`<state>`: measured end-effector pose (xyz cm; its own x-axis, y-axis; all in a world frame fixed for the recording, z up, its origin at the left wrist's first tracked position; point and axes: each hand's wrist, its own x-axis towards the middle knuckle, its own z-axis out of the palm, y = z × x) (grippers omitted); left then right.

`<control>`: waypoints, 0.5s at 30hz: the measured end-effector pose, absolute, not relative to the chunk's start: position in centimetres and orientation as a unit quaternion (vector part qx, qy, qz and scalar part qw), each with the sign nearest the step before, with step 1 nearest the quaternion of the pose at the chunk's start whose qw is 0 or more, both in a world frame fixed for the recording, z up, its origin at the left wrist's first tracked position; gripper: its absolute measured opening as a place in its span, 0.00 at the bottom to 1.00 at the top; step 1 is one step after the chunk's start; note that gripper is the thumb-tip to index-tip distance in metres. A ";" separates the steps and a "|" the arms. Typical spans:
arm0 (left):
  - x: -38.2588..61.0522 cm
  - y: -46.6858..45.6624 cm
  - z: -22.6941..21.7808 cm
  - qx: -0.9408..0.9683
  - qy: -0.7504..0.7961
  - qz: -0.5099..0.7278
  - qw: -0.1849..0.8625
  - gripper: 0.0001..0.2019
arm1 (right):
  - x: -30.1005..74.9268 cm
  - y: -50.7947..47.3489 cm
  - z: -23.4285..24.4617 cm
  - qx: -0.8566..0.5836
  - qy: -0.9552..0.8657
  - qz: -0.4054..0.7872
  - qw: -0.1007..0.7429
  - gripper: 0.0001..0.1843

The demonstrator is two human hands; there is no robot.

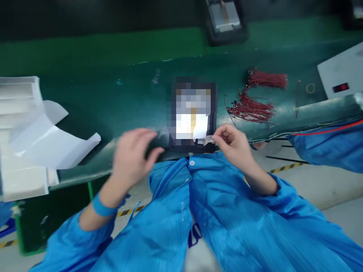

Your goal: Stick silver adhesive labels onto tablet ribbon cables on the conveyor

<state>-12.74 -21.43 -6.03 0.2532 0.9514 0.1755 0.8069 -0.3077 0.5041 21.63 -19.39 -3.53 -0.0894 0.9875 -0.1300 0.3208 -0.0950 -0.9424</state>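
A black tray (pixel 215 113) with a pixelated middle lies at the near edge of the green bench (pixel 113 98). My left hand (pixel 133 158) is curled round the tray's left near corner and holds it. My right hand (pixel 232 145) pinches the end of a white film strip (pixel 202 132) that lifts off the tray's lower right part. Both arms wear blue sleeves, and a blue wrist strap (pixel 102 207) sits on my left wrist.
Bundles of red wires (pixel 255 102) lie right of the tray. White sheets and a white stack (pixel 31 132) sit at the left. A white box with a red display (pixel 343 75) stands at the far right, another dark tray (pixel 225 20) at the back. Another person's blue sleeve (pixel 331 143) is at right.
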 end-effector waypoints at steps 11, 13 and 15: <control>-3.2 -25.8 -10.5 0.798 0.528 0.288 0.039 0.18 | 21.0 -19.4 -5.3 -0.563 -0.542 0.564 0.265 0.09; -2.7 -25.9 -9.8 0.788 0.531 0.307 0.046 0.19 | 20.8 -19.5 -5.4 -0.564 -0.550 0.561 0.255 0.08; -2.3 -25.5 -9.1 0.779 0.534 0.318 0.076 0.18 | 20.4 -19.5 -5.5 -0.565 -0.552 0.559 0.252 0.07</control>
